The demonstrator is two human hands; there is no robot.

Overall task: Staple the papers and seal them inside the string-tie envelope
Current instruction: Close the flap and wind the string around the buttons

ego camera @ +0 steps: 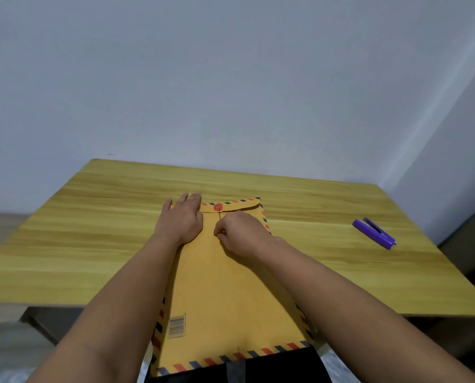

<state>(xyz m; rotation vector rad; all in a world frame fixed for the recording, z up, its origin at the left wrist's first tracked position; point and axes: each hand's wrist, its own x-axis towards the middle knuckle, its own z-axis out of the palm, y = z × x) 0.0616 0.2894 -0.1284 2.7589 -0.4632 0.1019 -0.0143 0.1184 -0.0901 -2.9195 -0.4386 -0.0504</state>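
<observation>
A yellow string-tie envelope (pixel 219 286) with a red-and-blue striped border lies lengthwise on the wooden table (pixel 92 230), its near end hanging over the front edge. Its flap is folded down at the far end, with a red button (pixel 217 207) on it. My left hand (pixel 182 217) lies flat, fingers spread, on the envelope's far left corner. My right hand (pixel 240 233) pinches the thin string (pixel 219 215) that runs down from the red button. The papers are not in sight. A purple stapler (pixel 374 233) lies on the table far to the right.
A plain pale wall stands behind the table and along its right side. A barcode (pixel 177 326) is printed on the envelope's near left part. Dark clothing shows below the table's front edge.
</observation>
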